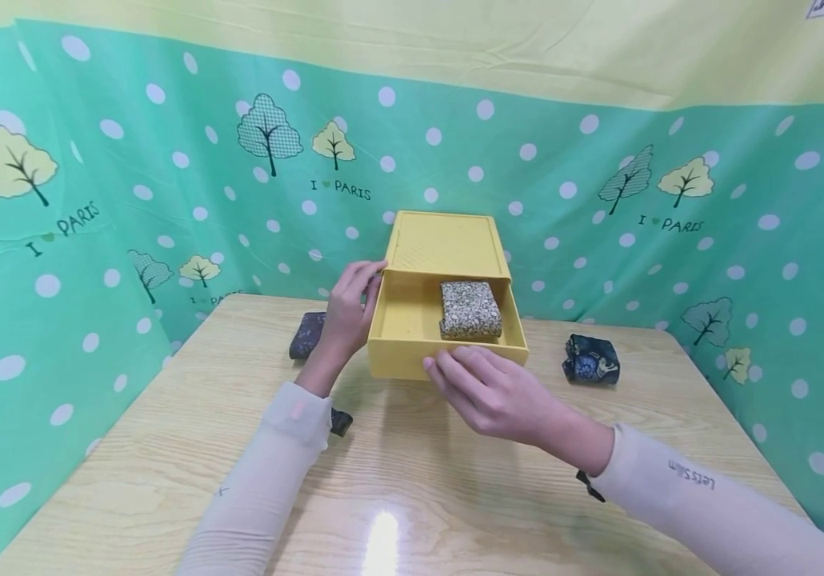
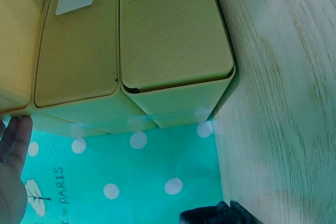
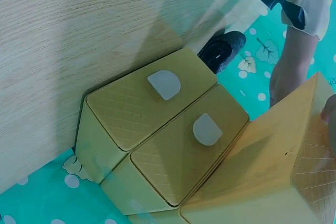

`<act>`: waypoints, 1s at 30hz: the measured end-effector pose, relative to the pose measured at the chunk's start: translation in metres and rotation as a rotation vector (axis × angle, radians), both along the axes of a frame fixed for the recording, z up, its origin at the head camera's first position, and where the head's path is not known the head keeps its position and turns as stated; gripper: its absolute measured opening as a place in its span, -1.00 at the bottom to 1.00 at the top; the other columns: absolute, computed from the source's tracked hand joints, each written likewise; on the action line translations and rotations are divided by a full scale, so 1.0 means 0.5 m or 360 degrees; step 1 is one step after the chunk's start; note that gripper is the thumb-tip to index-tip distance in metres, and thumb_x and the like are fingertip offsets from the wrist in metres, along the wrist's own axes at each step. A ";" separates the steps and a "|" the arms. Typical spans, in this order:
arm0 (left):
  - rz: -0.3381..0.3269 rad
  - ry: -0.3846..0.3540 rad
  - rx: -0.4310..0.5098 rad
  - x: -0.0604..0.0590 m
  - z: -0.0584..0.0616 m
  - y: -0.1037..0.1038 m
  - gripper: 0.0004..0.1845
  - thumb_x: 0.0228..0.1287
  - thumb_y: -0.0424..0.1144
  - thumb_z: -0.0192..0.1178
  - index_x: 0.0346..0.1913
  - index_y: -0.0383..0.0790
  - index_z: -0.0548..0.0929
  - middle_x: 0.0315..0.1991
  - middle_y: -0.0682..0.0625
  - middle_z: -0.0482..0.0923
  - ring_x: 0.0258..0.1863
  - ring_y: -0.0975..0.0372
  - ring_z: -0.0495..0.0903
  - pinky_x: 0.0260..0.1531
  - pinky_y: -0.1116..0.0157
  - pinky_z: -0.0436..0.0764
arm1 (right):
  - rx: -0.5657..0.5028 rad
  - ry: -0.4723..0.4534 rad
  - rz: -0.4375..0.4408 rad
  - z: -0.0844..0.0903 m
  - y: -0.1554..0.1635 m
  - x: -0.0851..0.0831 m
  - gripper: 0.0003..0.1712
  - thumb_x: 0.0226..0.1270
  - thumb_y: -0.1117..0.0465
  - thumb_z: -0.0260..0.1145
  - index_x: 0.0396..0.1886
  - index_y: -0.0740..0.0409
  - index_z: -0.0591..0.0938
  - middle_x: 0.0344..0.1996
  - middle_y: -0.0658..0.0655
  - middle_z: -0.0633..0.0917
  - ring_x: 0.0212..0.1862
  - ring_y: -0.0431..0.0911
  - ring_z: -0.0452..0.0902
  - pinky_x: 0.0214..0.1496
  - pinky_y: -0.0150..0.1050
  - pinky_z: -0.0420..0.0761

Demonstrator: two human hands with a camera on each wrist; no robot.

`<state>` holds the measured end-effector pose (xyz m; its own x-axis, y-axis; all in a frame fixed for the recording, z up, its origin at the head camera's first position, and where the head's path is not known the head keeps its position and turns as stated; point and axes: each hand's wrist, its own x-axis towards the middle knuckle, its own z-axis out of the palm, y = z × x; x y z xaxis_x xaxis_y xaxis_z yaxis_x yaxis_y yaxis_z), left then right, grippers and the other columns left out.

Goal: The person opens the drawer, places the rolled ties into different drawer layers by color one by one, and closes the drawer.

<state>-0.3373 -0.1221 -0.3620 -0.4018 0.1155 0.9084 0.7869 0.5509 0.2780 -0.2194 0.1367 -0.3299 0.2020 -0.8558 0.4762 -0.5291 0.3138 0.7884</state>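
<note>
Two hands work a yellow drawer box [image 1: 446, 248] standing at the tabletop's [image 1: 412, 480] twelve o'clock edge. The left hand [image 1: 350, 308] lies with relaxed, nearly straight fingers against the box's nine o'clock wall, gripping nothing. The right hand [image 1: 487, 392] rests flat-fingered on the front rim of the pulled-out drawer [image 1: 412, 340], its grip unclosed. Inside, toward three o'clock, lies a folded patterned cloth [image 1: 470, 310]. To move the drawer cleanly, I'd judge a straight push along its track best, the left hand bracing the shell. A dark cloth bundle [image 1: 591, 360] sits at three o'clock, well apart; another dark bundle [image 1: 307, 334] lies at nine o'clock behind the left wrist. Neither blocks the drawer.
</note>
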 end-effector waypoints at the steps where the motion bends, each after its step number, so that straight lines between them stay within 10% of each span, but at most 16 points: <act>1: 0.0000 0.0003 0.0004 -0.001 -0.001 0.000 -0.73 0.53 -0.44 0.10 0.17 -0.43 0.64 0.00 -0.29 0.60 -0.19 0.01 0.67 -0.18 0.25 0.75 | -0.0001 0.0000 0.0001 0.000 0.000 0.000 -0.69 0.54 0.41 0.11 0.12 0.42 0.68 -0.09 0.31 0.69 -0.15 0.06 0.64 -0.08 -0.23 0.75; 30: -0.0012 0.0022 0.0008 -0.002 0.000 0.001 -0.73 0.52 -0.45 0.12 0.16 -0.42 0.64 -0.01 -0.29 0.60 -0.22 0.02 0.67 -0.19 0.26 0.74 | -0.0042 -0.0054 0.0020 0.000 -0.003 -0.012 -0.69 0.53 0.46 0.11 0.12 0.42 0.68 -0.09 0.31 0.69 -0.14 0.07 0.64 -0.05 -0.21 0.75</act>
